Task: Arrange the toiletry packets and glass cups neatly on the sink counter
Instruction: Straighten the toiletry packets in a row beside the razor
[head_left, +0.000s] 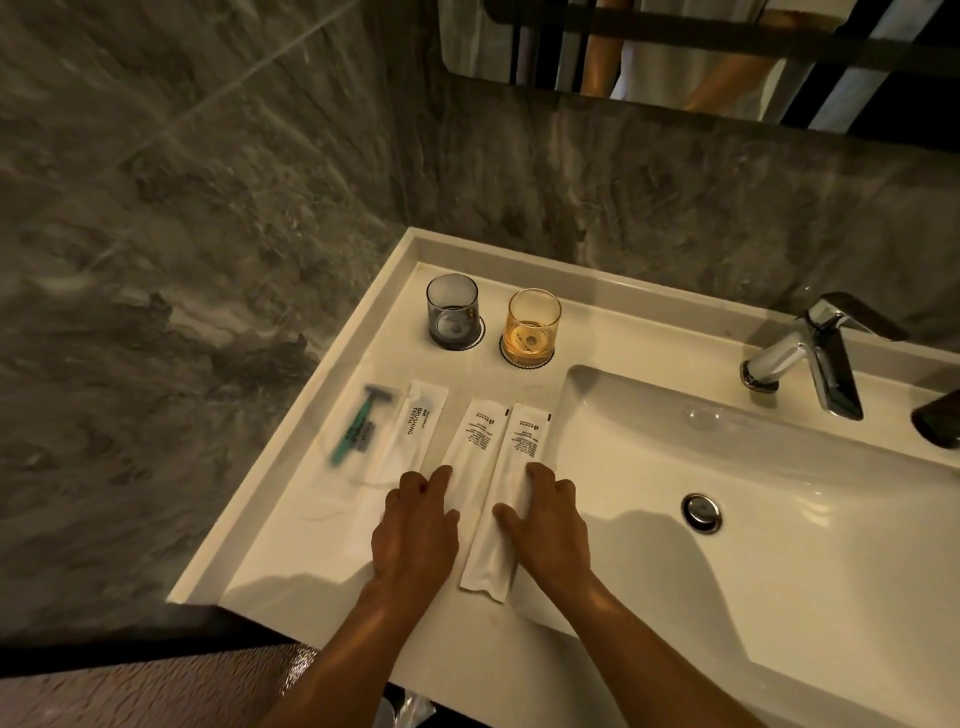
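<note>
White toiletry packets (470, 447) lie side by side under both flat hands (415, 525)

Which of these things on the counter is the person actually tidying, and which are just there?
Part of the job:
razor packet
toothbrush packet
two white packets
grey glass cup
amber glass cup

Just there:
tap
drain plug
mirror

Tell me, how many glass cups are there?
2. The grey cup stands at the counter's back left; the amber cup stands just right of it, nearer the basin. None seems hidden.
</note>
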